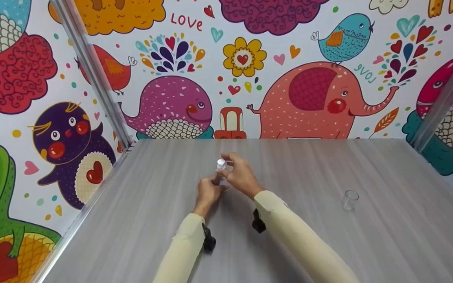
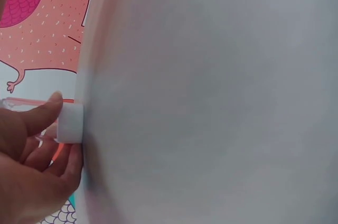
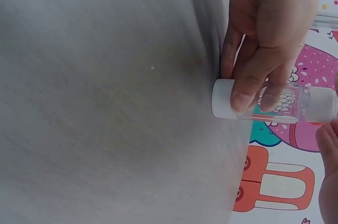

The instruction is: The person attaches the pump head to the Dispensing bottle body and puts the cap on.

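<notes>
A small clear bottle with a white cap and a white base stands upright near the far middle of the table. Low on it, my left hand grips the base between thumb and fingers, close over the tabletop. Above, my right hand has thumb and forefinger on opposite sides of the cap. Only part of this right hand enters the right wrist view, fingertips right at the cap. The left hand fills the upper part there, its thumb across the base.
An open, clear glass cup stands on the grey wood-grain table, well to the right of both hands. Cartoon-printed walls rise behind and on both sides, with metal posts at the corners.
</notes>
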